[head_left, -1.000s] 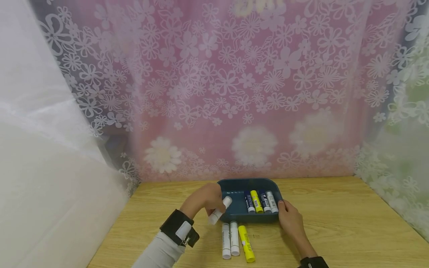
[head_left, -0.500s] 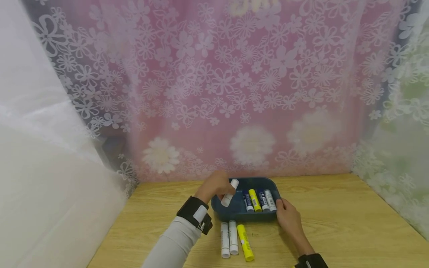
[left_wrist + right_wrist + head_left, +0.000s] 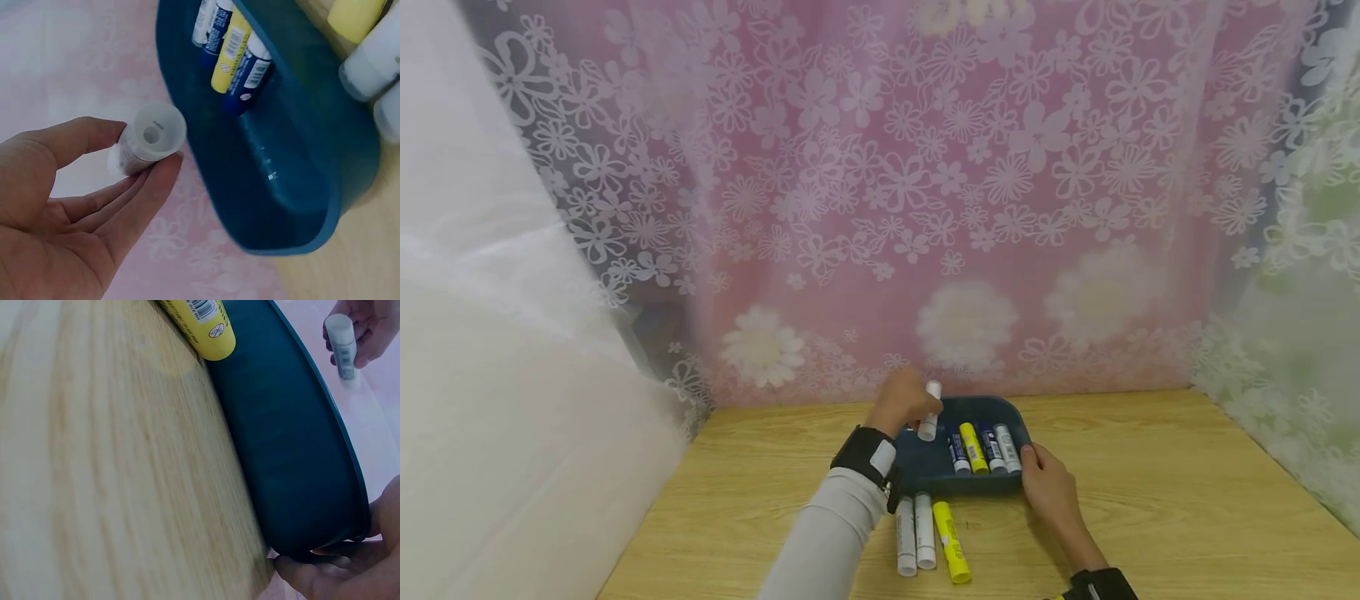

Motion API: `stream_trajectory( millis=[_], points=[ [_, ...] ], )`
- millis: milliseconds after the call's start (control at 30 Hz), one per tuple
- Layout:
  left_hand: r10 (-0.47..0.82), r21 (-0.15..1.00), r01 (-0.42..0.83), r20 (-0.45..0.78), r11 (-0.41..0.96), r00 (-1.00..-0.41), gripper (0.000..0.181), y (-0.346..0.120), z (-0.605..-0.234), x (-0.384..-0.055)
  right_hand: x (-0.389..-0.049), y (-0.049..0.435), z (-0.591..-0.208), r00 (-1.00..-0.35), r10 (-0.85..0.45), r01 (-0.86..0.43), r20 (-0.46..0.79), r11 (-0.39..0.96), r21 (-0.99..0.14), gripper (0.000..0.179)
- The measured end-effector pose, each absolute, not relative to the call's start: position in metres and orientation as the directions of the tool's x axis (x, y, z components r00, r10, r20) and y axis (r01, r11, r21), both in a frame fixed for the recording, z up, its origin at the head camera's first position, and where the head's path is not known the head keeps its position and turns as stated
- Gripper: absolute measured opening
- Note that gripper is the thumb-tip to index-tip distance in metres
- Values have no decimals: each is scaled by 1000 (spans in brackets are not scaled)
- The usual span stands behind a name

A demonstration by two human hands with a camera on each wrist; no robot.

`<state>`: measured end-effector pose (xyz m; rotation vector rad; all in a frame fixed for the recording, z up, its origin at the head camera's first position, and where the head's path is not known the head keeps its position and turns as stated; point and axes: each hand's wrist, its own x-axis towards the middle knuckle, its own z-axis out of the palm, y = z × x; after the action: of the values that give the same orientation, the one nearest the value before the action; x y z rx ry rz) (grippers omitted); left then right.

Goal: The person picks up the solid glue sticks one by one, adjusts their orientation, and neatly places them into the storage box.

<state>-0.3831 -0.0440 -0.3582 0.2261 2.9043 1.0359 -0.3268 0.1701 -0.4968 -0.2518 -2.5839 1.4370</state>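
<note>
My left hand [image 3: 901, 402] pinches a white glue stick [image 3: 931, 417] between thumb and fingers, over the back left part of a dark teal tray [image 3: 958, 485]. In the left wrist view the held glue stick [image 3: 150, 134] points its hollow, translucent end at the camera, beside the tray's rim. My right hand [image 3: 1051, 483] grips the tray's front right corner, thumb at the rim and fingers low on the wall in the right wrist view. Inside the tray, side by side at the right, lie a yellow glue stick [image 3: 973, 448], navy ones [image 3: 992, 450] and a white one [image 3: 1007, 450].
Just in front of the tray, two white glue sticks [image 3: 925, 533] and a yellow glue stick [image 3: 952, 542] lie on the wooden table [image 3: 1150, 500]. A pink flowered curtain [image 3: 880, 208] hangs right behind the tray, with a white sheet [image 3: 512, 375] at the left.
My left hand has carried the white glue stick from the tray's front left corner back and to the right, over the tray, turning it more upright. My right hand keeps its grip.
</note>
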Motion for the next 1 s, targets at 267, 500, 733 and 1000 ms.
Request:
stream_trajectory(
  millis=[267, 500, 733, 1000],
  points=[
    [91, 656, 121, 80, 745, -993, 17, -39, -386, -392, -327, 171, -498, -969, 235, 60, 77, 527, -848, 52],
    [36, 690, 64, 55, 721, -998, 15, -36, -410, -394, -328, 171, -496, -970, 232, 64, 71, 527, -848, 52],
    [-13, 661, 23, 50, 750, -999, 38, -33, -423, -391, -328, 173, -495, -973, 224, 76, 48, 515, -854, 52],
    [-37, 649, 23, 78, 760, -996, 31, -30, -437, -388, -329, 175, -494, -978, 209, 87, 25, 510, -856, 55]
  ],
)
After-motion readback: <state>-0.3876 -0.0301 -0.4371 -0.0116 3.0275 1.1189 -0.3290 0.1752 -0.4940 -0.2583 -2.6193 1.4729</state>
